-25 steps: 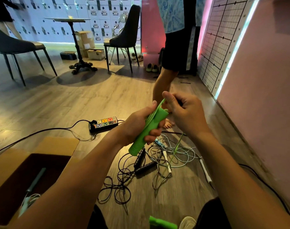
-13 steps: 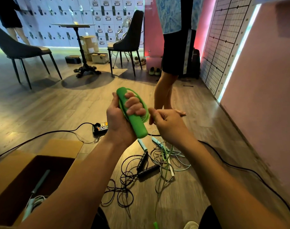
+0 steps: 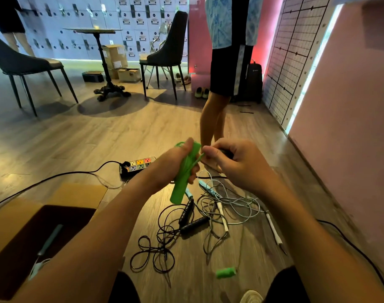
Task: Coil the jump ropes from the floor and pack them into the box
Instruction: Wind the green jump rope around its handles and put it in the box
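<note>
We grip a green foam jump-rope handle (image 3: 178,192) in our left hand (image 3: 171,166), our right hand (image 3: 241,166) pinching its thin green cord (image 3: 196,161)

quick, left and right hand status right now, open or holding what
Left hand: closed, fingers curled round the green handle.
Right hand: closed, pinching the green cord beside that handle.

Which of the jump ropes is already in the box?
The teal-handled rope, lying inside the cardboard box. The green rope is in the left hand; the black rope and white rope lie on the floor.
</note>
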A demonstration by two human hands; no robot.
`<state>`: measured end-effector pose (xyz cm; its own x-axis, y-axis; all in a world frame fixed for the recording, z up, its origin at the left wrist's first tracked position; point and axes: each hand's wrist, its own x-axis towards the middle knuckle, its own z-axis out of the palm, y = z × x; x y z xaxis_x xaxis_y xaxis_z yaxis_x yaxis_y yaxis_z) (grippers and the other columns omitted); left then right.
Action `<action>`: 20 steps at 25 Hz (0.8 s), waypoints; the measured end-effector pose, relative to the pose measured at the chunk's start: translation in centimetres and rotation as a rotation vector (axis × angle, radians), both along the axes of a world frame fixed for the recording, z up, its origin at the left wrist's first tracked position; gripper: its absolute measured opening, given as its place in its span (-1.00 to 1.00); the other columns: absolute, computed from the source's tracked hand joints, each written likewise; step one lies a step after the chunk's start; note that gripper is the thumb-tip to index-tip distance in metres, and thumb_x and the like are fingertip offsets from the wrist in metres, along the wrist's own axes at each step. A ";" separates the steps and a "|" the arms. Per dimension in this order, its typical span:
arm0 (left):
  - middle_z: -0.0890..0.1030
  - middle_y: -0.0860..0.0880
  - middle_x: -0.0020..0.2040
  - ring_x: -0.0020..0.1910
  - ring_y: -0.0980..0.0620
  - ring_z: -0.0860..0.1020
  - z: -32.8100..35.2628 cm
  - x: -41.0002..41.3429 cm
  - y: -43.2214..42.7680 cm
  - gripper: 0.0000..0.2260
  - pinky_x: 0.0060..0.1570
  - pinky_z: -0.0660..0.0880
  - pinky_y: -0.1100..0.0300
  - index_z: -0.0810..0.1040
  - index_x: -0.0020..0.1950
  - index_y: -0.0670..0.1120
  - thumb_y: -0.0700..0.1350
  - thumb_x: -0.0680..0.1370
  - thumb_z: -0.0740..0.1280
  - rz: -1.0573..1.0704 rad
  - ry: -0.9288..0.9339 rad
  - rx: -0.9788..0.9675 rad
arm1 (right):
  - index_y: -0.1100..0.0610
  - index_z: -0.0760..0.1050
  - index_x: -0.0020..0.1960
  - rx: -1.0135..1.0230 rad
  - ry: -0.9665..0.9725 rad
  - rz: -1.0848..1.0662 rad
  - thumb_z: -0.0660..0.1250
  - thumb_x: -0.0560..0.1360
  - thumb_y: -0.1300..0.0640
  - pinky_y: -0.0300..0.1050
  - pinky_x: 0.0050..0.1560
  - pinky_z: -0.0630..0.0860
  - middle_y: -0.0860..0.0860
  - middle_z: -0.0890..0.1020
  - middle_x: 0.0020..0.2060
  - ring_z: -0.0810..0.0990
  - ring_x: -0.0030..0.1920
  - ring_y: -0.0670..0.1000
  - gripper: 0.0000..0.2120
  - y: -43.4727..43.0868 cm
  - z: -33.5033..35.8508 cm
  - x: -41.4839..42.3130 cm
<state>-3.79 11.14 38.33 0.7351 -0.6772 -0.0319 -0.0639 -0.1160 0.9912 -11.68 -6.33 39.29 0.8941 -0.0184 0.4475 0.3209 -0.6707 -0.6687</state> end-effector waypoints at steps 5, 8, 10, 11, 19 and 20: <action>0.45 -0.02 -0.43 -0.51 0.04 0.41 1.2 -1.6 -0.7 -0.45 -0.43 0.39 0.20 0.42 -0.14 -0.14 0.28 0.63 -0.08 -0.200 0.182 0.134 | 0.14 0.64 -0.16 -0.044 -0.168 -0.092 0.34 0.41 -0.31 -0.14 -0.45 0.42 -0.03 0.57 -0.43 0.50 -0.45 -0.07 -0.51 -1.2 0.1 0.2; 0.38 -0.02 -0.48 -0.59 0.08 0.32 1.7 -2.2 -0.4 -0.40 -0.56 0.31 0.25 0.42 -0.25 -0.13 0.33 0.59 -0.06 -0.319 0.365 0.074 | 0.22 0.61 -0.23 0.070 -0.128 -0.099 0.39 0.40 -0.26 -0.27 -0.49 0.33 -0.05 0.53 -0.50 0.46 -0.51 -0.12 -0.50 -1.4 0.1 0.4; 0.35 0.00 -0.51 -0.63 0.09 0.31 2.0 -2.2 -0.2 -0.42 -0.57 0.33 0.28 0.42 -0.31 -0.10 0.33 0.58 -0.03 -0.379 0.487 -0.130 | 0.25 0.57 -0.26 0.215 -0.097 -0.086 0.37 0.44 -0.26 -0.31 -0.45 0.32 0.00 0.50 -0.51 0.41 -0.51 -0.15 -0.47 -0.9 0.0 0.8; 0.35 0.02 -0.52 -0.64 0.10 0.32 2.2 -2.1 0.0 -0.44 -0.57 0.35 0.27 0.42 -0.31 -0.09 0.31 0.59 -0.02 -0.402 0.539 -0.277 | 0.21 0.55 -0.28 0.244 -0.084 -0.066 0.32 0.46 -0.30 -0.24 -0.42 0.34 0.01 0.48 -0.51 0.40 -0.49 -0.11 -0.46 -0.5 -0.2 1.1; 0.45 -0.03 -0.30 -0.37 0.05 0.47 2.1 1.8 2.2 -0.58 -0.24 0.51 0.19 0.41 -0.11 -0.13 0.18 0.67 0.04 0.252 0.487 -1.207 | 0.04 0.56 -0.18 -0.101 0.420 0.139 0.13 0.63 -0.22 0.17 -0.12 0.54 0.12 0.59 -0.26 0.51 -0.26 0.07 -0.57 1.1 -1.7 0.8; 0.45 -0.04 -0.31 -0.37 0.05 0.47 1.7 2.3 2.1 -0.57 -0.25 0.51 0.18 0.39 -0.10 -0.12 0.20 0.67 0.03 0.391 0.405 -1.098 | 0.01 0.57 -0.17 -0.114 0.412 0.163 0.16 0.62 -0.22 0.19 -0.14 0.54 0.15 0.61 -0.24 0.53 -0.26 0.11 -0.60 1.0 -1.6 0.6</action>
